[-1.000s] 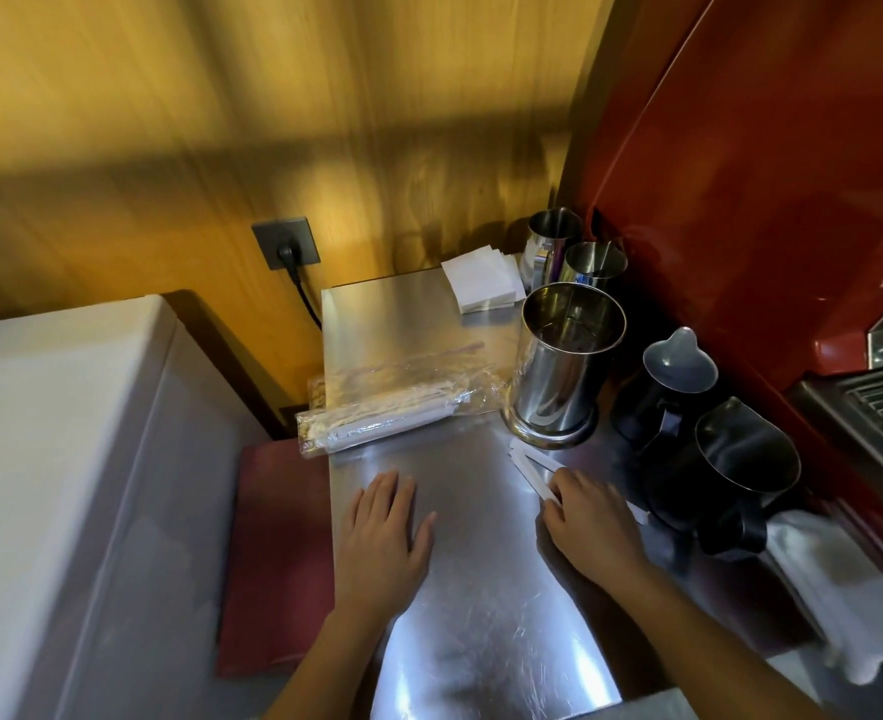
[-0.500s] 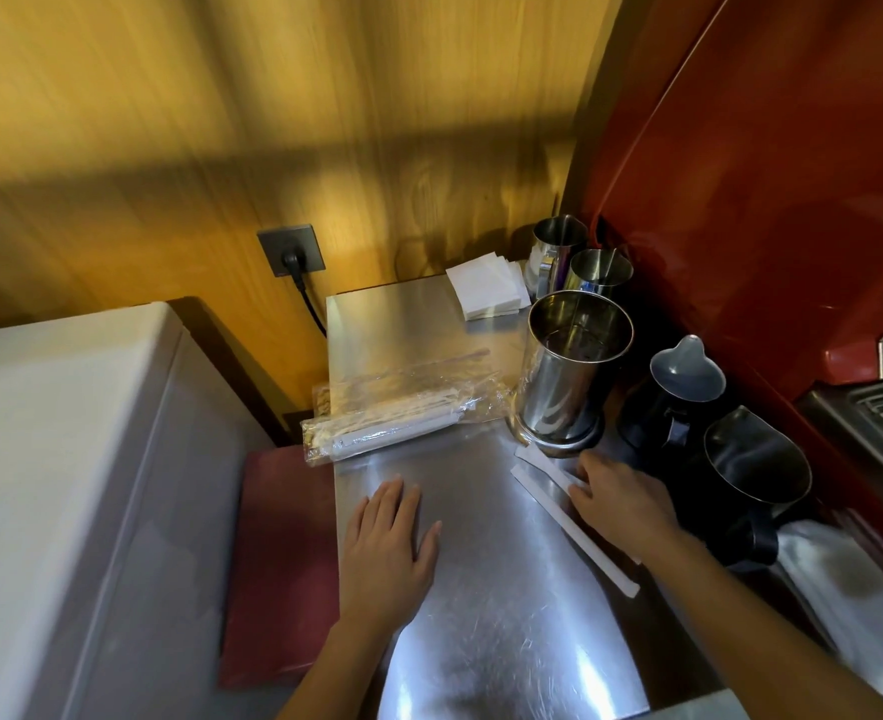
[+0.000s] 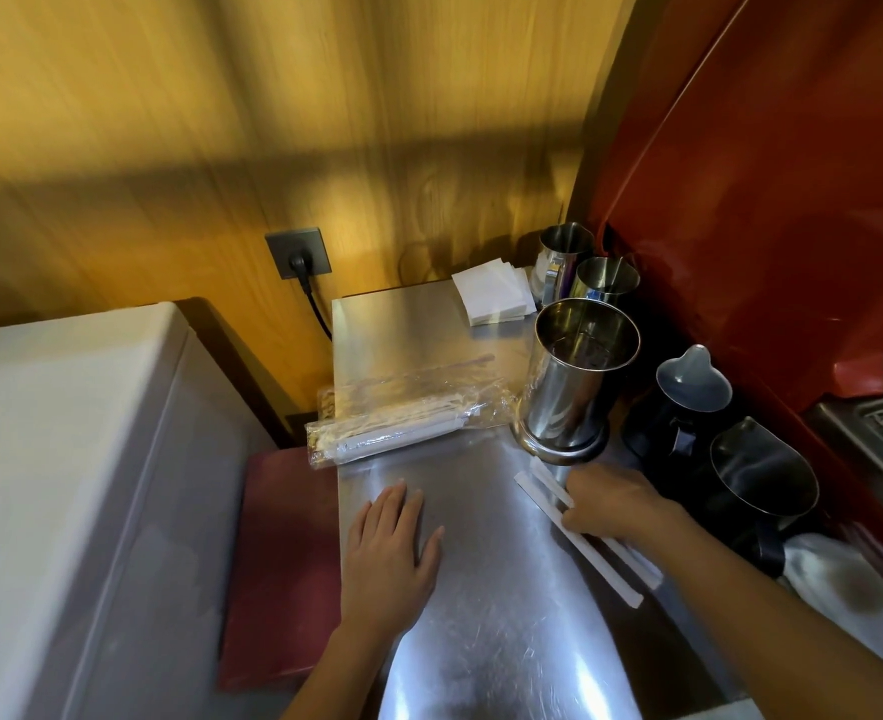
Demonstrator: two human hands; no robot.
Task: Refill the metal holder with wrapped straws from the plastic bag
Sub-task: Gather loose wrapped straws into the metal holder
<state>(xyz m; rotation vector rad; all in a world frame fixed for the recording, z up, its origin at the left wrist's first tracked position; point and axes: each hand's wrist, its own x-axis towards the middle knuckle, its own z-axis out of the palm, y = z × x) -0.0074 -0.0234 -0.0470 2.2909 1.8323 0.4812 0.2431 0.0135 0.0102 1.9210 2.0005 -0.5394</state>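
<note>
The tall shiny metal holder [image 3: 574,376] stands upright on the steel counter [image 3: 481,589], and I see no straws in it. To its left lies the clear plastic bag [image 3: 408,418] with several paper-wrapped straws inside. Two loose wrapped straws [image 3: 590,543] lie on the counter in front of the holder. My right hand [image 3: 616,504] rests over their middle with fingers curled on them. My left hand [image 3: 390,553] lies flat on the counter, fingers spread, holding nothing.
Two black pitchers [image 3: 689,402] and two small steel cups [image 3: 605,278] stand right of the holder against a red machine [image 3: 766,200]. White napkins [image 3: 491,296] lie at the back. A white cloth [image 3: 834,569] sits at right, a white appliance [image 3: 65,485] at left.
My right hand has slid toward the holder's base along the loose straws, baring their near ends. The left hand has stayed flat in place. The view has shifted slightly.
</note>
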